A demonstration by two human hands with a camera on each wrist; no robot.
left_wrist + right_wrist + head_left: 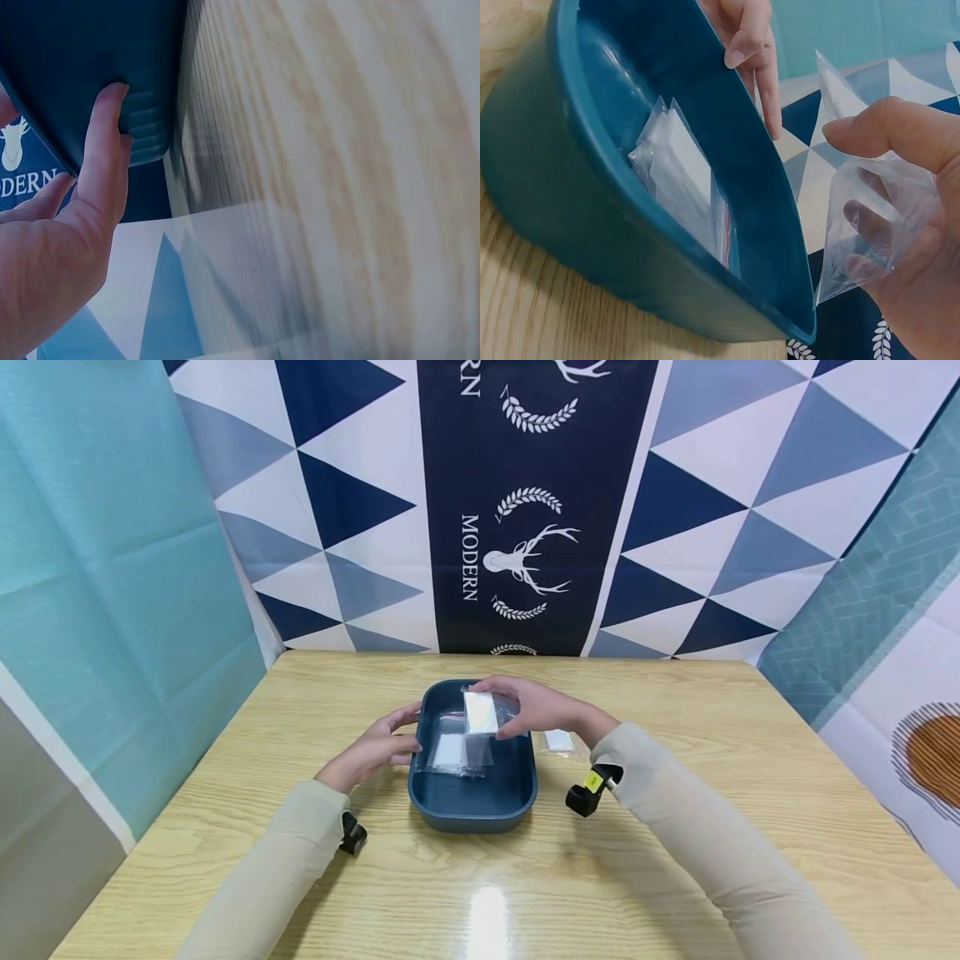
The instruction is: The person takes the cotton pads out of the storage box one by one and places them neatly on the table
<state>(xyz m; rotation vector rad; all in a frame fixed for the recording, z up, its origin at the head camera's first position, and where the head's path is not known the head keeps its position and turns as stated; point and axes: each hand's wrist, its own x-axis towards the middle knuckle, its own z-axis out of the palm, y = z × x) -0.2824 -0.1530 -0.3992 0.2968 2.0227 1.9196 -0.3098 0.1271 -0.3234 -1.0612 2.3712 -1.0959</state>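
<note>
A dark blue bin [472, 823] stands on the table, with several clear plastic bags [450, 752] holding white pieces inside it. My right hand [528, 706] holds another clear plastic bag [855, 232] with a white piece [480, 713] in it, above the bin's far right part. In the right wrist view this bag is crumpled between thumb and fingers. My left hand [378, 747] touches the bin's left side, its extended fingers [105, 142] lying along the outer wall in the left wrist view.
Another clear bag with a white piece [558, 741] lies on the wooden table [360, 893] right of the bin, partly behind the right wrist. A patterned cloth [360, 510] hangs behind the table, and a teal cloth [112, 568] hangs on the left.
</note>
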